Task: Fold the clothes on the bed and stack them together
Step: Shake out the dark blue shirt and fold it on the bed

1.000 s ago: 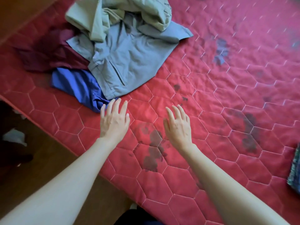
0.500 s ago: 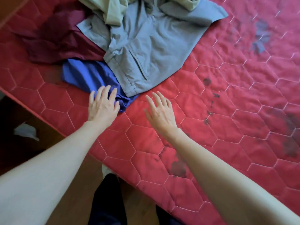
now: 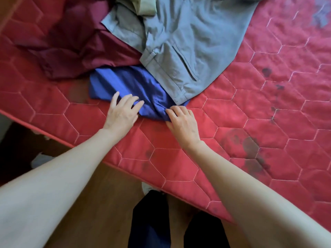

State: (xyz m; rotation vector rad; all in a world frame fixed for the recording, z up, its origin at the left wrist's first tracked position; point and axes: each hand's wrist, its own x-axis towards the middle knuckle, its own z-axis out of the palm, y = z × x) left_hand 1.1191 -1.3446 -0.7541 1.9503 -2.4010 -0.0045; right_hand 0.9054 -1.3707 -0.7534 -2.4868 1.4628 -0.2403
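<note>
A person's left hand (image 3: 123,111) and right hand (image 3: 182,120) reach the near edge of a crumpled blue satin-like garment (image 3: 132,86) at the near-left of a red quilted mattress (image 3: 250,122), partly under grey trousers w/ a welt pocket (image 3: 188,43), beside a maroon cloth (image 3: 75,43) and olive fabric (image 3: 143,6) at the far edge. Left hand's fingers curl into the blue cloth, gripping a fold; right hand's fingertips pinch its near-right corner. Fabric looks light, limp & slippery: prob. best held by corners or hem, then slid free from beneath the trousers.
</note>
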